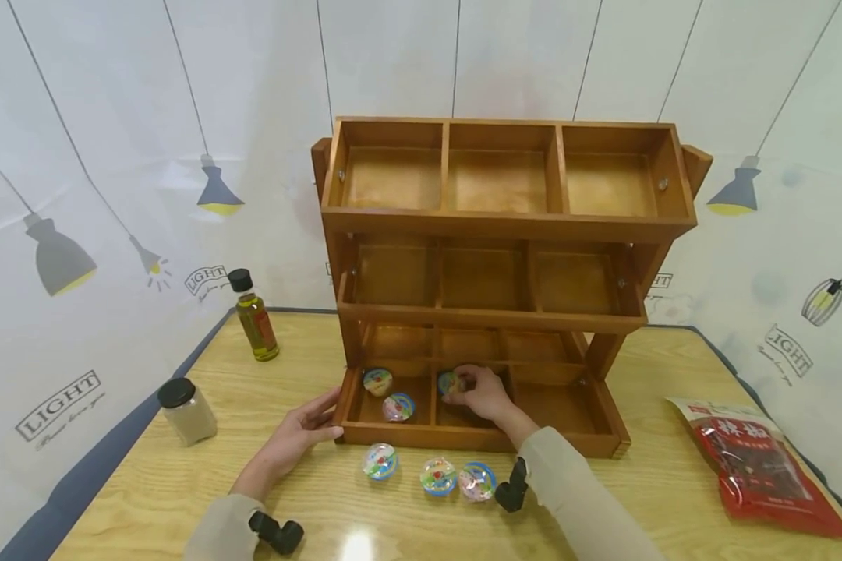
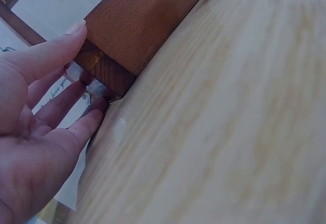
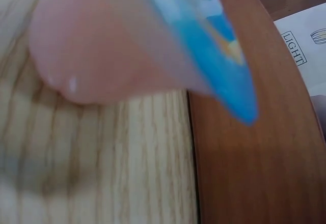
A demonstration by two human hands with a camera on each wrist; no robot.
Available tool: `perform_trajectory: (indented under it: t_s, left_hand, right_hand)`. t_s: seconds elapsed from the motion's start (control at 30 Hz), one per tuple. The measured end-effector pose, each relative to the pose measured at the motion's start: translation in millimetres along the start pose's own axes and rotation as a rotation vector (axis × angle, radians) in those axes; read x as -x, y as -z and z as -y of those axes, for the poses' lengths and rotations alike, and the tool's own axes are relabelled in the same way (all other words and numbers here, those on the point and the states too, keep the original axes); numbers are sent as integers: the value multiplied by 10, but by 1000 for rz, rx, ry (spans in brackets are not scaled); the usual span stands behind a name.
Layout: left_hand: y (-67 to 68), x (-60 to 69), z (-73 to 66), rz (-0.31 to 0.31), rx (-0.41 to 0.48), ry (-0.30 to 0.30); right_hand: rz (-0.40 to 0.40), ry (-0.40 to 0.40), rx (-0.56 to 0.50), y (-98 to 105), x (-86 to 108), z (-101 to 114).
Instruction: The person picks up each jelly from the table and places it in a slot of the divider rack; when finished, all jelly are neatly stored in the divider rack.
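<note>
A brown wooden three-tier rack (image 1: 505, 226) stands on the table. My left hand (image 1: 291, 442) grips the front left corner of its bottom tier; in the left wrist view the thumb lies on the front board (image 2: 135, 25), with fingers round the side. My right hand (image 1: 489, 396) reaches into the bottom middle compartment, its fingers pinching a small jelly cup (image 1: 449, 382). Two jelly cups, one yellowish (image 1: 377, 382) and one pink (image 1: 398, 407), occupy the bottom left compartment. Before the rack lie three more: (image 1: 380, 462) leftmost cup, a middle cup (image 1: 438, 476) and a pink cup (image 1: 477, 481), blurred in the right wrist view.
On the left stand an oil bottle (image 1: 256, 319) with a black cap and a black-lidded jar (image 1: 188, 413). A red snack bag (image 1: 758, 467) lies at the right. Behind the table hangs a wall covering (image 1: 274, 156) printed with lamps.
</note>
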State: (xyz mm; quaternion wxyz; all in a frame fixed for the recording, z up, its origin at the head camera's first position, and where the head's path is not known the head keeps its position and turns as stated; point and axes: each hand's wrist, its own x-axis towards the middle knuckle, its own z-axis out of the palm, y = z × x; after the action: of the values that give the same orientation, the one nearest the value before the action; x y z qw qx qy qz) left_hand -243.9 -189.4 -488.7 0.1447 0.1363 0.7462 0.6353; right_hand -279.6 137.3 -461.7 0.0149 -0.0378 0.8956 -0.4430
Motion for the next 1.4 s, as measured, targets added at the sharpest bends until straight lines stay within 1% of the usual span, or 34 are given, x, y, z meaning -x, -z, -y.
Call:
perform_trajectory:
  t_s: [0.13, 0.3, 0.43, 0.5, 0.6, 0.67, 0.8, 0.9, 0.97, 1.07, 1.13, 1.23, 1.4]
  left_hand:
    - [-2, -10, -1, -5, 2, -7]
    - [-13, -14, -15, -20, 25, 27]
    - [-20, -10, -25, -22, 24, 37]
    - [-26, -8, -20, -25, 29, 39]
    - [-30, -9, -7, -34, 37, 47]
    - [-29, -11, 6, -31, 31, 45]
    - [-22, -9, 15, -7, 12, 32]
    - [-4, 2, -2, 6, -2, 7]
    - [12, 11, -17, 10, -13, -11]
    - [31, 18, -36, 10, -16, -20]
    - [33, 17, -44, 15, -15, -16]
    - [13, 8, -50, 16, -2, -7]
    - [-6, 6, -17, 9, -4, -6]
  right_hand:
    - [0, 18, 22, -1, -21, -10]
    - [19, 13, 41, 23, -5, -7]
    - [42, 23, 30, 90, 39, 5]
    - [39, 34, 10, 149, 84, 13]
    - [23, 67, -35, 271, 197, 40]
    - [22, 88, -100, 372, 301, 66]
    - [59, 140, -209, 599, 562, 138]
    - [109, 206, -216, 731, 746, 164]
    - [146, 260, -209, 769, 849, 147]
    - [214, 343, -204, 752, 980, 58]
    - [260, 375, -214, 704, 1057, -28]
    - [317, 386, -235, 606, 1155, -172]
    - [351, 343, -305, 389, 1258, -379]
